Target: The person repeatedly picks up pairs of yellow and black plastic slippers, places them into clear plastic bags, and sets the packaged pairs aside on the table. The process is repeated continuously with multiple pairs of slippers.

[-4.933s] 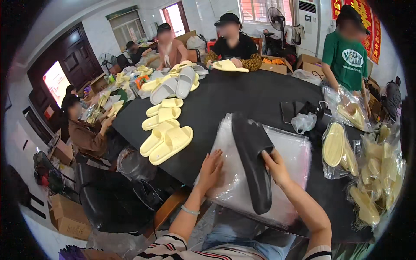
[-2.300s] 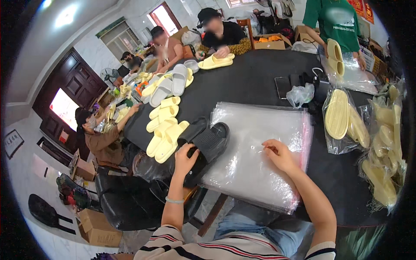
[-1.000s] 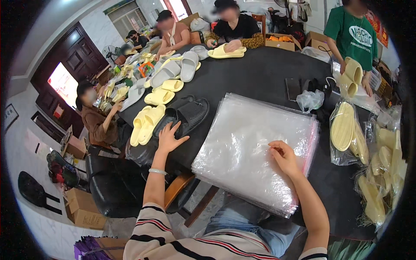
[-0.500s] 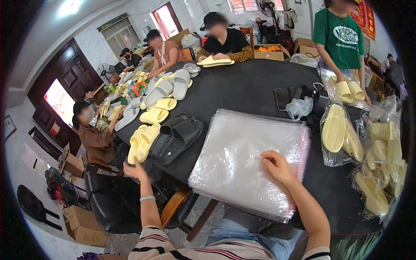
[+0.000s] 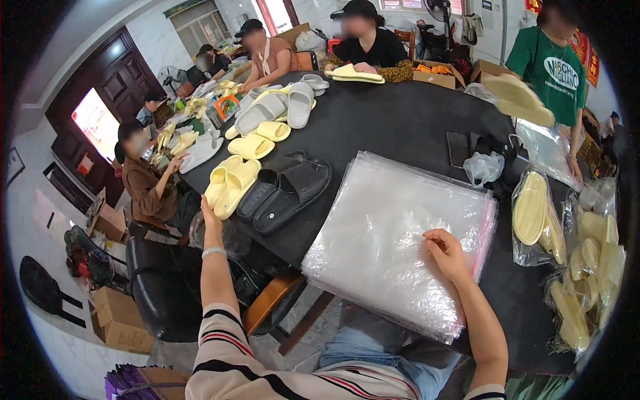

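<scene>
My left hand (image 5: pixel 211 215) reaches forward to the near left side of a pair of yellow slide slippers (image 5: pixel 233 181). Its fingers are stretched out, open, against or just beside the nearer slipper; contact is hard to make out. Right of that pair lies a pair of black slides (image 5: pixel 293 189). A thick stack of clear plastic bags (image 5: pixel 380 233) with a pink edge strip lies in front of me on the black table (image 5: pixel 393 117). Over the stack's right part is my right hand (image 5: pixel 448 255), fingers curled to the thumb with nothing visible in them.
Grey slides (image 5: pixel 259 115) and more yellow ones extend along the table's left side. Bagged yellow slippers (image 5: pixel 530 210) lie at right, near a phone (image 5: pixel 457 149) and a crumpled bag (image 5: pixel 483 168). A green-shirted co-worker (image 5: pixel 547 73) holds yellow slippers. A black chair (image 5: pixel 163 287) stands at left.
My left hand has moved forward along the yellow slippers' left side. My right hand stays over the bags. The green-shirted co-worker has lifted yellow slippers off a plastic bag. The view has shifted slightly.
</scene>
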Demonstrator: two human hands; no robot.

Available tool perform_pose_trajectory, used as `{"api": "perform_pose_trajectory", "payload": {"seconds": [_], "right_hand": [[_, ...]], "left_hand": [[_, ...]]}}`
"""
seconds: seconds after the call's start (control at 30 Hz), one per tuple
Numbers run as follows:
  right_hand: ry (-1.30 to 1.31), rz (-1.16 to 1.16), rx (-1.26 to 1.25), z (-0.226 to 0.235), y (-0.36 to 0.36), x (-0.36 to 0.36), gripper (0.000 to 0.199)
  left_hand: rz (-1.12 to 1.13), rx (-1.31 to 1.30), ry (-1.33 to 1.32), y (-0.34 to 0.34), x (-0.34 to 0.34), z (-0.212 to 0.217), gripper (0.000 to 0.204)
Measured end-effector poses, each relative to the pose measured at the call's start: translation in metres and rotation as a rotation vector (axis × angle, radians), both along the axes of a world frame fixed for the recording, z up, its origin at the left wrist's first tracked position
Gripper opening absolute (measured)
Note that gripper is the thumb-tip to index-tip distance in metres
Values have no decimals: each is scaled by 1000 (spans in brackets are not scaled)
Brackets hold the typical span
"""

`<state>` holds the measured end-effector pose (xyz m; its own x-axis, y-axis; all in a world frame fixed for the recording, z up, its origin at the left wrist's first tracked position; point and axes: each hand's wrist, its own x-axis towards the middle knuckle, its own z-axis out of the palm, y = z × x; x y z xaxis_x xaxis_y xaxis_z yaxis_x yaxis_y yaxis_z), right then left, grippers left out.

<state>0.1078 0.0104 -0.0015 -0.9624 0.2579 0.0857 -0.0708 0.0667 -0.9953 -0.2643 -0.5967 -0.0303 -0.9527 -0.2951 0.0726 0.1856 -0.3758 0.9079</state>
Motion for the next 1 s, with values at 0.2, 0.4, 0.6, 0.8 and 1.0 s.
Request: {"api": "perform_pose_trajectory", "payload": {"seconds": [0.2,0.4,0.6,0.8,1.0], "right_hand": [[9,-6,-3,5,-5,0,14],[-29,-45,81,-1,3,2,13],[25,0,18,-5,0,-1,13],[30,-11,38,-7,1,-2,13],[3,-23,37,-5,0,-1,13]], "left_hand": [[426,-679,-184,-3,17,-6,70],[57,-1537,193,134,103,25,84],[43,-1774,-8,147,139,38,71],[37,-1561,-271,112,107,33,85],[1,-1599,-30,108,95,19,89]]}}
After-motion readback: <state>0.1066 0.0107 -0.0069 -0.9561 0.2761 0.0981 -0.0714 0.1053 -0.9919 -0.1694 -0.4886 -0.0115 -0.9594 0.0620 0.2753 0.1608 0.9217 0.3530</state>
